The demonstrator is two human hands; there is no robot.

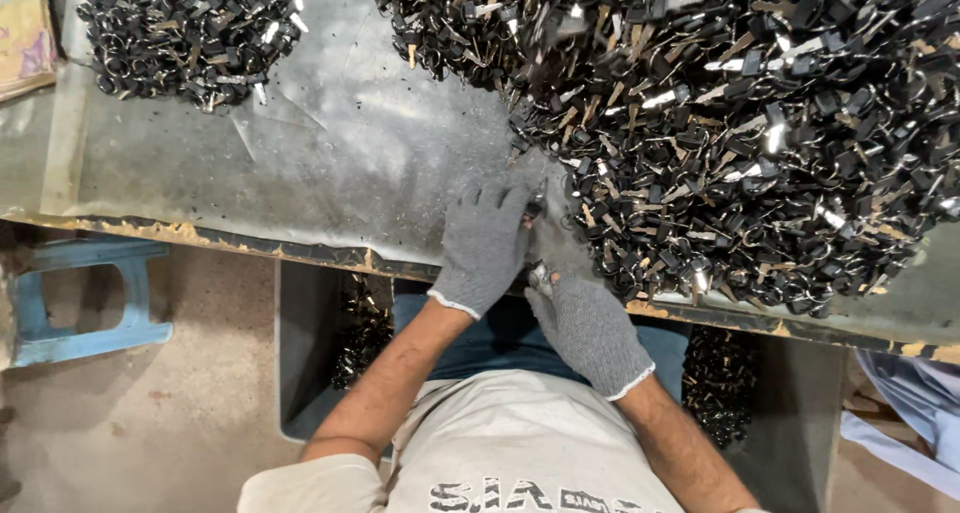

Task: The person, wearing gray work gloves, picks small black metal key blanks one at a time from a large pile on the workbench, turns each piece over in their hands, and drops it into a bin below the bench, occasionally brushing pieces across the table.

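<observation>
Gloved left hand [483, 245] and right hand [590, 328] pinch one small key [537, 276] between fingertips at the table edge [300, 250]; key pile [730, 123] lies at two o'clock, touching the left fingers.

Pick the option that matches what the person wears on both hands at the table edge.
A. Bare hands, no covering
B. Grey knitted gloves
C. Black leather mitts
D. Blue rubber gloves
B. Both the left hand and the right hand are covered in grey knitted gloves with pale cuffs, working together on a small metal piece beside the big pile of black-headed keys on the metal table.
</observation>
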